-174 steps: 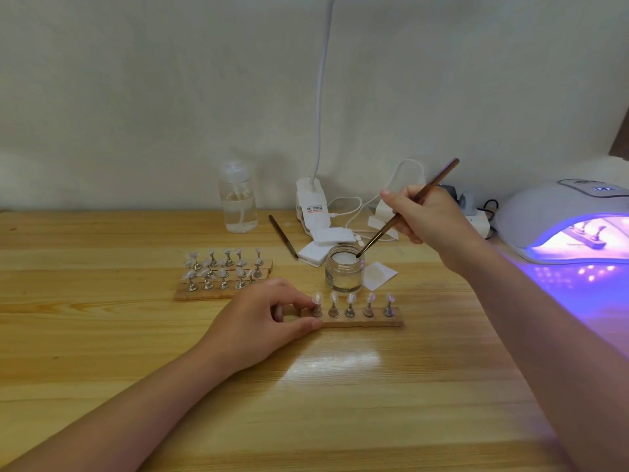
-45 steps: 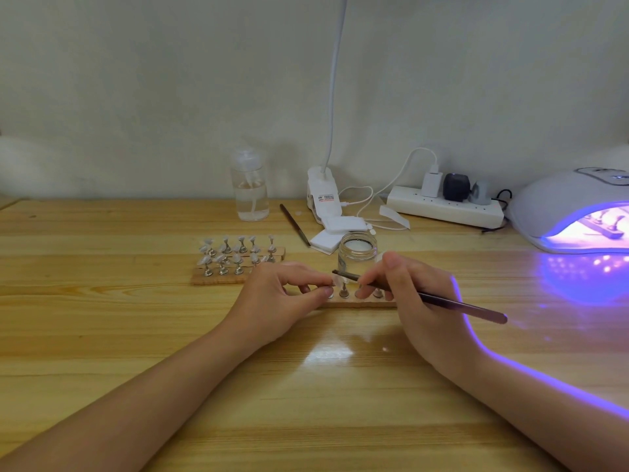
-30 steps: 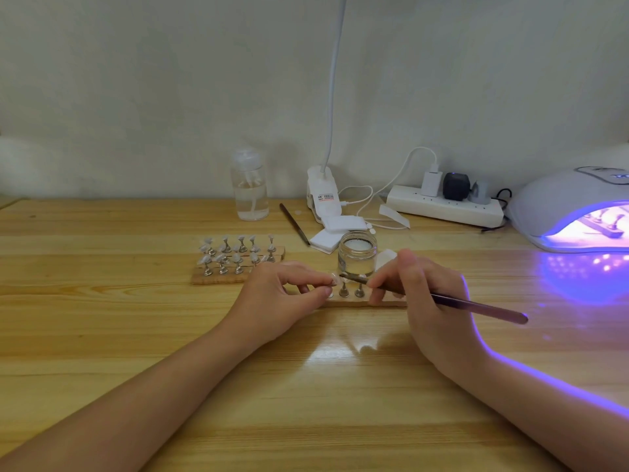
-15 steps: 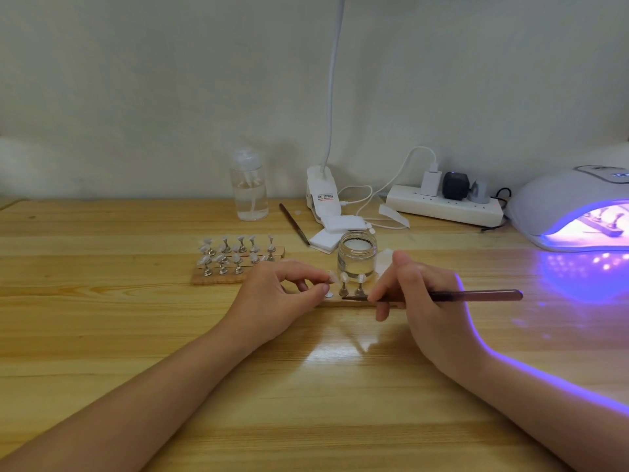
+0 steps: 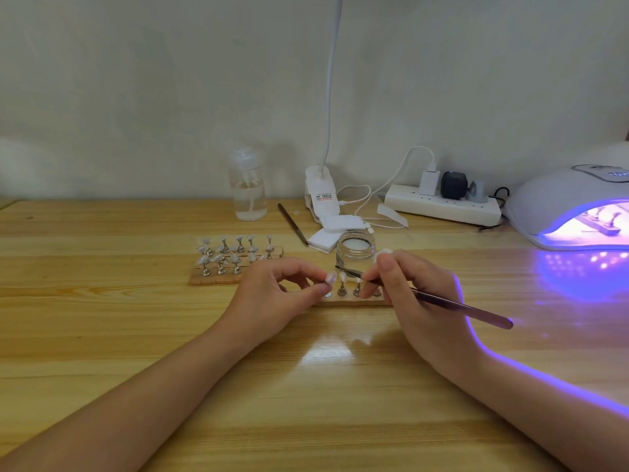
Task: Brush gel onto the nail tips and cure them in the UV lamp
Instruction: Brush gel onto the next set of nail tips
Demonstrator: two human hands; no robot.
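Brushing step: right hand (image 5: 413, 294) pinched the brush (image 5: 425, 296), long axis running near-right to far-left, bristles over the 2nd nail tip (image 5: 342, 276) on the near strip (image 5: 350, 303), while left hand (image 5: 275, 294) pinched the leftmost stand just left of it.

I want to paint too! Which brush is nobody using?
The spare brush lying flat on the table between the clear bottle and the white pads. The other brush is held in the right hand.
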